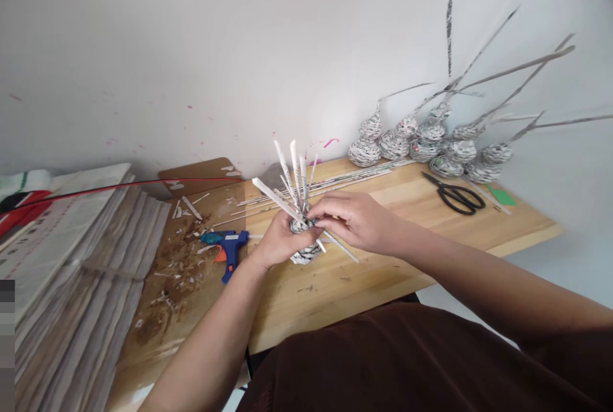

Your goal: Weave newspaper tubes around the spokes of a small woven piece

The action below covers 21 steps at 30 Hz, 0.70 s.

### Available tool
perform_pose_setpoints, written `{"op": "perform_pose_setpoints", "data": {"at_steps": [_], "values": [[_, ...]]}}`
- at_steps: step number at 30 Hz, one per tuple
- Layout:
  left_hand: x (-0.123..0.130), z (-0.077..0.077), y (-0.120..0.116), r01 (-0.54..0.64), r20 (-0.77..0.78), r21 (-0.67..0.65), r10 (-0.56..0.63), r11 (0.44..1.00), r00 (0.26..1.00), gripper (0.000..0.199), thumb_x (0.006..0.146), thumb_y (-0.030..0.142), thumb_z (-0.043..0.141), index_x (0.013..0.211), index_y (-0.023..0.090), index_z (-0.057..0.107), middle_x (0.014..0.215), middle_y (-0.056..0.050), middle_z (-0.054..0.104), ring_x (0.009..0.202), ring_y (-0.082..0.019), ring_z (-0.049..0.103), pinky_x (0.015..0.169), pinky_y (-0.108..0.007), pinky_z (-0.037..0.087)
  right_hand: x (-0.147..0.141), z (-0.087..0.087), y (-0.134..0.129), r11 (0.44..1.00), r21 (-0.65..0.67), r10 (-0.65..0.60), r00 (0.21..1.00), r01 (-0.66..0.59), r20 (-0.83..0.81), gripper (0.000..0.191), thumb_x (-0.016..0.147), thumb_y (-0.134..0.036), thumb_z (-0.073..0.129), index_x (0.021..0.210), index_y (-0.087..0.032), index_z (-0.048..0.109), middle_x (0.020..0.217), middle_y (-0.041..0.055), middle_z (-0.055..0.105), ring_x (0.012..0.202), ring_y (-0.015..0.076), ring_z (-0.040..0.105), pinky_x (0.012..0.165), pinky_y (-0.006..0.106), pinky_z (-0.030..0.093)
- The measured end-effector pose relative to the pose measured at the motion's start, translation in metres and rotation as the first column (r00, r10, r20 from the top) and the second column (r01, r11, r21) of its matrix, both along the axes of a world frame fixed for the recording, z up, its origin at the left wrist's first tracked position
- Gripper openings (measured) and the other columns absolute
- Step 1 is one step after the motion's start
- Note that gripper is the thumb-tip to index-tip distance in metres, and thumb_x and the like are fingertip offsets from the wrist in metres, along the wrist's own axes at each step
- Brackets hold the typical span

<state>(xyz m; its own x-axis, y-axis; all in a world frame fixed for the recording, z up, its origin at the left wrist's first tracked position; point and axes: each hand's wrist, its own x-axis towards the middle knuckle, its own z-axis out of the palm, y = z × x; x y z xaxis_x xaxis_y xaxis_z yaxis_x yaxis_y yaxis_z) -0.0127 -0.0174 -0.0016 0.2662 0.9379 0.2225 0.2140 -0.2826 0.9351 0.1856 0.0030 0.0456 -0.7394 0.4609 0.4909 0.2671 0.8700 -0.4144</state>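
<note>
The left hand (283, 241) is wrapped around a small woven newspaper form (305, 256), thumb across its front, holding it above the near part of the wooden tabletop (383, 265). The right hand (359, 220) meets it at the top, fingertips bunched at the rim close to the left thumb; whether they pinch a single strand cannot be told, as the fingers cover the spot. Several pale rolled-paper tubes (295, 166) fan upward from the form, and a thinner paper strand (342, 247) slants down to the right below the right hand.

Just left of the left hand, a blue glue gun (232, 251) with an orange trigger lies on its side. Behind the hands, a bundle of long, thin paper rods (354, 175) stretches across the table. To the right lie black-handled scissors (457, 198), blades pointing toward the wall, with a small green piece (500, 196) near the handles. Beyond them, five gourd-shaped woven newspaper pieces (365, 151) stand clustered by the wall, long strands jutting from their tops.

Farther left, paper scraps (191, 207) litter a stained brown surface (184, 300), beside a tall stack of newspapers (81, 278). A red-and-black cable (205, 180) runs above it.
</note>
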Motion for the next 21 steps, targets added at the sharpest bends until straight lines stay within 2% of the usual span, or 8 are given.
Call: {"op": "perform_pose_setpoints", "data": {"at_steps": [3, 5, 9, 11, 14, 17, 21], "values": [[0.0, -0.002, 0.0, -0.002, -0.011, 0.003, 0.002, 1.0, 1.0, 0.021, 0.072, 0.028, 0.071, 0.088, 0.014, 0.068, 0.086, -0.002, 0.071, 0.082, -0.018, 0.064, 0.083, -0.032, 0.053, -0.002, -0.005, 0.003, 0.999, 0.049, 0.026, 0.999, -0.025, -0.019, 0.016, 0.098, -0.016, 0.054, 0.104, -0.017, 0.069, 0.096, 0.0081, 0.071, 0.088, 0.0183, 0.064, 0.081, 0.031, 0.051], [0.0, -0.003, 0.001, 0.006, -0.016, 0.016, -0.006, 1.0, 1.0, 0.02, 0.071, 0.026, 0.071, 0.088, 0.014, 0.069, 0.087, -0.003, 0.072, 0.084, -0.019, 0.064, 0.085, -0.032, 0.053, -0.003, -0.005, 0.002, 0.996, 0.089, 0.03, 0.999, -0.032, 0.026, 0.017, 0.098, -0.015, 0.052, 0.102, -0.016, 0.069, 0.095, 0.0085, 0.069, 0.088, 0.0184, 0.062, 0.079, 0.031, 0.05], [0.002, -0.002, 0.0, 0.037, -0.044, 0.029, -0.035, 0.999, 0.998, 0.014, 0.07, 0.024, 0.068, 0.08, 0.016, 0.065, 0.079, -0.001, 0.068, 0.074, -0.017, 0.061, 0.072, -0.029, 0.054, -0.004, 0.002, -0.005, 0.971, 0.237, -0.032, 0.963, -0.033, 0.266, 0.019, 0.096, -0.008, 0.049, 0.098, -0.014, 0.067, 0.095, 0.0103, 0.065, 0.087, 0.021, 0.057, 0.075, 0.033, 0.048], [0.004, 0.0, -0.001, 0.015, -0.044, 0.058, -0.012, 0.998, 0.999, 0.014, 0.069, 0.025, 0.068, 0.08, 0.017, 0.063, 0.077, 0.0, 0.066, 0.072, -0.016, 0.06, 0.069, -0.028, 0.053, -0.005, 0.004, -0.007, 0.967, 0.254, -0.058, 0.947, -0.026, 0.316, 0.018, 0.096, -0.008, 0.05, 0.099, -0.014, 0.066, 0.096, 0.0101, 0.064, 0.087, 0.0212, 0.056, 0.076, 0.033, 0.047], [0.004, 0.002, -0.003, -0.021, -0.045, 0.09, 0.025, 0.996, 0.999, 0.015, 0.068, 0.026, 0.068, 0.078, 0.017, 0.061, 0.075, 0.001, 0.064, 0.07, -0.015, 0.058, 0.068, -0.027, 0.052, -0.007, 0.002, -0.006, 0.983, 0.182, -0.048, 0.963, -0.001, 0.264, 0.018, 0.096, -0.009, 0.05, 0.097, -0.015, 0.067, 0.096, 0.0081, 0.063, 0.087, 0.0192, 0.056, 0.076, 0.031, 0.046], [0.004, 0.002, -0.004, -0.027, -0.061, 0.063, 0.031, 0.998, 0.998, 0.015, 0.069, 0.028, 0.068, 0.074, 0.017, 0.059, 0.072, 0.001, 0.062, 0.067, -0.014, 0.056, 0.065, -0.026, 0.051, -0.007, -0.005, -0.002, 0.992, 0.127, -0.006, 0.991, -0.011, 0.134, 0.02, 0.097, -0.011, 0.049, 0.097, -0.016, 0.069, 0.094, 0.0077, 0.064, 0.085, 0.0184, 0.057, 0.075, 0.03, 0.047], [0.004, 0.004, -0.005, -0.043, -0.038, 0.056, 0.046, 0.997, 0.998, 0.017, 0.068, 0.028, 0.067, 0.08, 0.016, 0.062, 0.077, 0.0, 0.064, 0.072, -0.015, 0.057, 0.07, -0.027, 0.051, -0.006, -0.012, 0.001, 0.988, 0.155, 0.002, 0.999, 0.006, -0.052, 0.016, 0.099, -0.018, 0.053, 0.1, -0.016, 0.069, 0.094, 0.0083, 0.066, 0.085, 0.0181, 0.06, 0.078, 0.03, 0.049]]}}
